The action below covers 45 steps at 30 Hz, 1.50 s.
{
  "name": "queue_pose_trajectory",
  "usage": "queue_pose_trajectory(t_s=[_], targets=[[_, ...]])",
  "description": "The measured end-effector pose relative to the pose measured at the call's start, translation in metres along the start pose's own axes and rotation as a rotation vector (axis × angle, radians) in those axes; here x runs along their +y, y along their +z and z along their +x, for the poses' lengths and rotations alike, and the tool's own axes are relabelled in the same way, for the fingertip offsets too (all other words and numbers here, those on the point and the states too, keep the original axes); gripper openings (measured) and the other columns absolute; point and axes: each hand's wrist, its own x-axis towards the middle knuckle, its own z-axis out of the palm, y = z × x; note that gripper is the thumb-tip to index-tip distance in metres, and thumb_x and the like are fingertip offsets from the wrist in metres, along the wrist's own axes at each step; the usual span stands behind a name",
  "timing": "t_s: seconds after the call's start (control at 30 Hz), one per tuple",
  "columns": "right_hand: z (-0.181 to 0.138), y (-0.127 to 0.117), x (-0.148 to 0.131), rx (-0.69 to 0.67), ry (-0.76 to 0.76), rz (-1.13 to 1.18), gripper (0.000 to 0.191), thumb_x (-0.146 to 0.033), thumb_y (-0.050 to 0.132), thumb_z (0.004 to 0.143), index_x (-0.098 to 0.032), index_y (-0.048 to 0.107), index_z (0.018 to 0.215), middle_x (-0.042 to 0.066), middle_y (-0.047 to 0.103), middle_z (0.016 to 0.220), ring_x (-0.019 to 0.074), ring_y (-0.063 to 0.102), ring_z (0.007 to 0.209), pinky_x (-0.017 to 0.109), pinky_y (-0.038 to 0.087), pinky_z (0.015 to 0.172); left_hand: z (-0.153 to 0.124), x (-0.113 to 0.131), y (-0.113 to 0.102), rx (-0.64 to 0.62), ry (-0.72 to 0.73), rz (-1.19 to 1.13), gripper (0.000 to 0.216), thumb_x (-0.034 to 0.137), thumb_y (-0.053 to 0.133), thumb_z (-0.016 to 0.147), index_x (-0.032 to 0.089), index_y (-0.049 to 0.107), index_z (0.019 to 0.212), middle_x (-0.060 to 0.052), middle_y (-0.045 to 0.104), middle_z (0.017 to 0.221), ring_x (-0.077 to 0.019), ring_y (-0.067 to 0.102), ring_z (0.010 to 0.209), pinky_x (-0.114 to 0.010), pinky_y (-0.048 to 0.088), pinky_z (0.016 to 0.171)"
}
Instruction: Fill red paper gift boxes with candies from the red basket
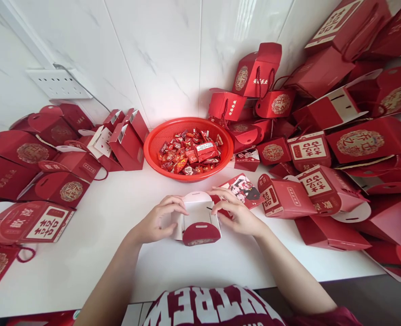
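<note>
A small red cardboard gift box (pixel 202 234) with a white inside stands on the white table in front of me, its top open and rounded slotted flaps at its near and far sides. My left hand (pixel 159 218) pinches its left side, fingers over the top and thumb lower down. On the opposite side my right hand (pixel 237 213) grips the right wall with bent fingers. A short dark cord end shows beside the right fingertips. Just behind the right hand lies a flat red printed card or packet (pixel 243 190), partly covered by the fingers.
Beyond the box stands a red plastic basket (pixel 149 151) of wrapped candies (pixel 187 156) against the tiled wall. Finished-looking red boxes are piled at right (pixel 366 140) and at left (pixel 51 172). A socket strip (pixel 58 84) with a cable is on the left wall.
</note>
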Motion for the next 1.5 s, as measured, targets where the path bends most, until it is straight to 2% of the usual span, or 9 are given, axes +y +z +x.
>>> queue_pose_trajectory(t_s=[0.23,0.37,0.57,0.67,0.87,1.03,1.17,1.3,1.5], targets=[[0.001,0.017,-0.003,-0.003,-0.019,0.059,0.033,0.001,0.05,0.074,-0.024,0.053,0.094,0.01,0.055,0.133,0.0284,0.048,0.128,0.048,0.044,0.103,0.004,-0.006,0.03,0.239,0.092,0.261,0.029,0.006,0.039,0.088,0.02,0.062,0.098,-0.009,0.056,0.1,-0.0243,0.052,0.103,-0.04,0.046,0.088],[0.001,0.027,-0.002,0.074,0.032,0.03,0.032,0.001,0.05,0.072,-0.024,0.053,0.092,0.011,0.055,0.124,0.0268,0.055,0.114,0.043,0.049,0.092,0.004,-0.003,0.043,0.294,0.122,0.326,0.028,0.023,0.041,0.095,0.018,0.057,0.117,-0.013,0.058,0.11,-0.0262,0.052,0.106,-0.043,0.042,0.093],[0.003,0.034,-0.001,0.139,0.029,0.021,0.028,0.0,0.048,0.076,-0.024,0.052,0.091,0.01,0.056,0.118,0.0249,0.056,0.111,0.041,0.049,0.092,0.007,0.009,0.05,0.164,0.237,0.346,0.074,0.069,0.027,0.092,0.019,0.045,0.143,-0.016,0.052,0.14,-0.0326,0.05,0.128,-0.055,0.012,0.119],[0.002,0.036,0.003,0.153,0.04,0.015,0.023,-0.002,0.047,0.083,-0.024,0.051,0.089,0.01,0.057,0.117,0.0243,0.056,0.11,0.041,0.049,0.092,0.008,0.017,0.048,0.095,0.209,0.339,0.092,0.082,0.038,0.081,0.021,0.037,0.15,-0.017,0.044,0.149,-0.0372,0.045,0.134,-0.057,0.007,0.12],[0.001,0.037,0.007,0.165,0.054,0.041,0.017,-0.014,0.04,0.097,-0.025,0.052,0.091,0.011,0.058,0.119,0.0238,0.056,0.115,0.042,0.049,0.095,0.006,0.033,0.036,-0.07,0.097,0.405,0.114,0.065,0.072,0.069,0.02,0.015,0.157,-0.019,0.026,0.159,-0.0415,0.029,0.144,-0.064,0.009,0.12],[-0.001,0.031,-0.001,0.043,0.072,0.112,0.032,-0.04,0.032,0.104,-0.025,0.054,0.122,0.013,0.048,0.142,0.0271,0.045,0.133,0.049,0.039,0.109,0.004,0.02,0.035,0.036,0.027,0.258,0.104,0.03,0.076,0.071,0.025,0.017,0.156,-0.016,0.027,0.155,-0.0367,0.029,0.144,-0.054,0.033,0.117],[-0.001,0.034,0.002,-0.053,0.001,0.074,0.094,-0.073,0.058,0.082,-0.021,0.024,0.153,0.018,0.025,0.158,0.0375,0.02,0.147,0.058,0.02,0.119,0.004,-0.003,0.043,0.146,0.1,0.123,0.104,0.038,0.078,0.071,0.025,0.018,0.155,-0.017,0.023,0.154,-0.0395,0.023,0.145,-0.059,0.027,0.118],[-0.003,0.044,0.008,-0.068,0.071,0.125,0.122,-0.066,0.075,0.071,-0.022,0.002,0.157,0.019,0.017,0.159,0.0374,0.018,0.147,0.056,0.024,0.118,0.005,-0.021,0.054,0.239,0.142,0.034,0.124,0.056,0.083,0.063,0.024,0.009,0.156,-0.02,0.015,0.157,-0.0435,0.015,0.146,-0.065,0.02,0.117],[-0.003,0.06,0.012,0.05,0.116,0.141,0.118,-0.059,0.081,0.069,-0.026,0.008,0.157,0.018,0.032,0.147,0.0366,0.033,0.138,0.056,0.033,0.114,0.008,-0.029,0.066,0.308,0.112,-0.079,0.133,0.062,0.083,0.06,0.028,-0.003,0.156,-0.022,0.0,0.16,-0.0424,0.03,0.14,-0.063,0.031,0.112]])
